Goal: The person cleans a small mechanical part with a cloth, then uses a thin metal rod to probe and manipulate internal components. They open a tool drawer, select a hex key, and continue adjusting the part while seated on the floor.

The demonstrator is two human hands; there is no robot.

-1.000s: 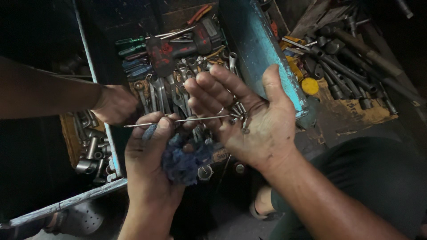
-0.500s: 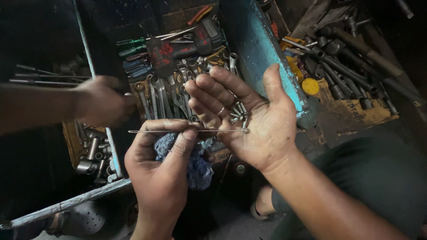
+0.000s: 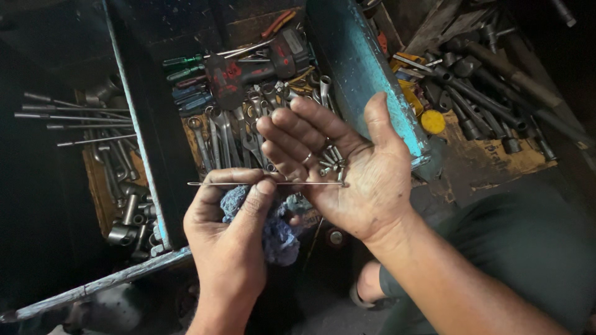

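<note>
You are pinching one thin, straight steel rod [image 3: 267, 183] between the thumb and forefinger of your left hand [image 3: 230, 242], and the same hand is bunching a crumpled blue cloth rag [image 3: 273, 229] against its palm, so the rag is sitting right under the rod. The rod is lying level, its right end reaching across to the heel of your right hand [image 3: 347, 167].

Your right hand is lying flat and palm up, fingers spread and closed on nothing; it is working as a little tray. A cluster of small silver bolts and nuts [image 3: 332, 162] is resting in the hollow of the palm, where the cupping is keeping them from rolling off. I am counting roughly eight pieces, though they overlap too much for a firm number.

Below your hands, the dark metal toolbox tray [image 3: 149, 155] is holding a row of about six steel spanners [image 3: 223, 133] laid side by side, with around four screwdrivers with green and blue handles [image 3: 186, 80] above them. To the left, five long thin rods [image 3: 74, 118] are sticking out level, one above another, over a pile of steel sockets [image 3: 127, 211]. One worn turquoise metal lid [image 3: 366, 68] is standing behind your right hand, and one round yellow cap [image 3: 433, 121] is lying just beyond it.
</note>
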